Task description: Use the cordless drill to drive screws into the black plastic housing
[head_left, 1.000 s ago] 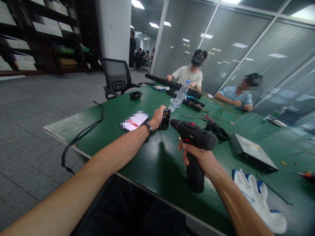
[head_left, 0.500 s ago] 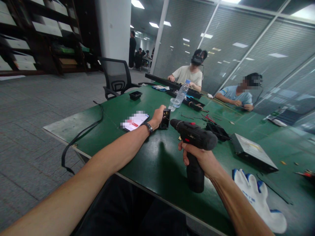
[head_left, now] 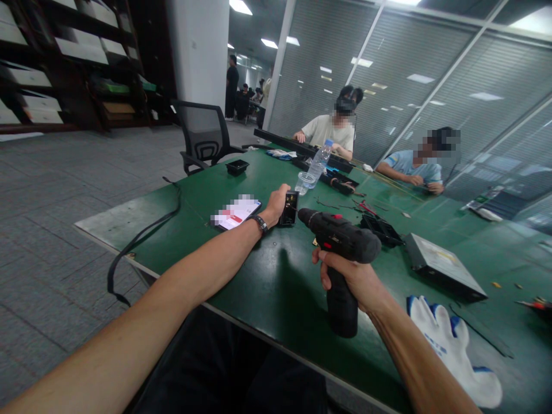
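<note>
My left hand (head_left: 276,206) grips a small black box-like part (head_left: 290,209) by its left side, standing on edge on the green table (head_left: 241,259). Some brassy spots show inside the part. In my right hand (head_left: 345,270) is a black cordless drill (head_left: 340,236), fingers wrapped round its handle. The drill's chuck points left at the part; whether its tip touches it I cannot tell. A lit phone (head_left: 237,213) lies beside my left wrist. Just beyond the part stand a clear plastic cup (head_left: 305,181) and a water bottle (head_left: 319,164).
To the right lie a metal-cased box (head_left: 446,267), a black tray (head_left: 382,230) and a white-and-blue glove (head_left: 455,351). A small black tray (head_left: 237,167) sits at the far left. A black strap (head_left: 149,230) hangs over the left edge. Two people sit across the table.
Both my hands, the drill and the black part stay almost where they were. In the far background, a pale figure appears by the doorway.
</note>
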### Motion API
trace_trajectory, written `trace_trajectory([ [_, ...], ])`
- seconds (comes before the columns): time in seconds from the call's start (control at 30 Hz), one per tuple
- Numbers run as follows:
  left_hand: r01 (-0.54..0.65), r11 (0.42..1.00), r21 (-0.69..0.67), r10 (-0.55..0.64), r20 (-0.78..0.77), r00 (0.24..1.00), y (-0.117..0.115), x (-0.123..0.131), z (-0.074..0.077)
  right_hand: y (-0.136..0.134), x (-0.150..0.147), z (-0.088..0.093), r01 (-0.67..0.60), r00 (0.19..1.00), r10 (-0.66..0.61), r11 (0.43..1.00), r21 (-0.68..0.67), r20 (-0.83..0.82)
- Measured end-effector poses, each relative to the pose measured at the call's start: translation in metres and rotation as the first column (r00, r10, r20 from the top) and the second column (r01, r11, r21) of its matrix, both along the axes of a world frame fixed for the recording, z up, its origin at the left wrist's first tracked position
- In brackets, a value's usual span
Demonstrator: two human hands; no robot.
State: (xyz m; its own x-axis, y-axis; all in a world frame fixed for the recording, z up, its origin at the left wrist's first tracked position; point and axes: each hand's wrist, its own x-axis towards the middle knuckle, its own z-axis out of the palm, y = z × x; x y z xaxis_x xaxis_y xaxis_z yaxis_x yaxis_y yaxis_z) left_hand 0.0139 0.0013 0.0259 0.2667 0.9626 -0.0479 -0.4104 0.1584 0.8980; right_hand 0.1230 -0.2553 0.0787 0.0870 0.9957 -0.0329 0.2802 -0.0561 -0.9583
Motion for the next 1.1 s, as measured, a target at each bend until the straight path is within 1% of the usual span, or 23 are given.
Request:
trace_trajectory([
  [0.27,-0.019,1.000,0.020,0.019,-0.013,1.000,0.0025,0.0010,-0.0026,-0.0011,-0.0007,0.0016,0.000,1.000,-0.001,1.000,0.001,0.005],
  [0.6,-0.015,0.999,-0.031,0.015,0.007,1.000,-0.0008,-0.0002,0.0004,-0.0006,-0.0029,0.0041,0.006,1.000,-0.006,1.000,-0.003,0.017],
  [0.9,-0.010,1.000,0.027,0.010,-0.011,1.000,0.0028,0.0010,-0.0032,-0.0001,-0.0010,0.0013,-0.005,1.000,0.005,1.000,0.003,0.015],
  [1.1,-0.019,0.999,0.033,0.019,-0.008,1.000,0.0040,0.0014,-0.0042,-0.0008,-0.0004,0.0004,-0.012,1.000,0.012,1.000,0.002,0.013],
])
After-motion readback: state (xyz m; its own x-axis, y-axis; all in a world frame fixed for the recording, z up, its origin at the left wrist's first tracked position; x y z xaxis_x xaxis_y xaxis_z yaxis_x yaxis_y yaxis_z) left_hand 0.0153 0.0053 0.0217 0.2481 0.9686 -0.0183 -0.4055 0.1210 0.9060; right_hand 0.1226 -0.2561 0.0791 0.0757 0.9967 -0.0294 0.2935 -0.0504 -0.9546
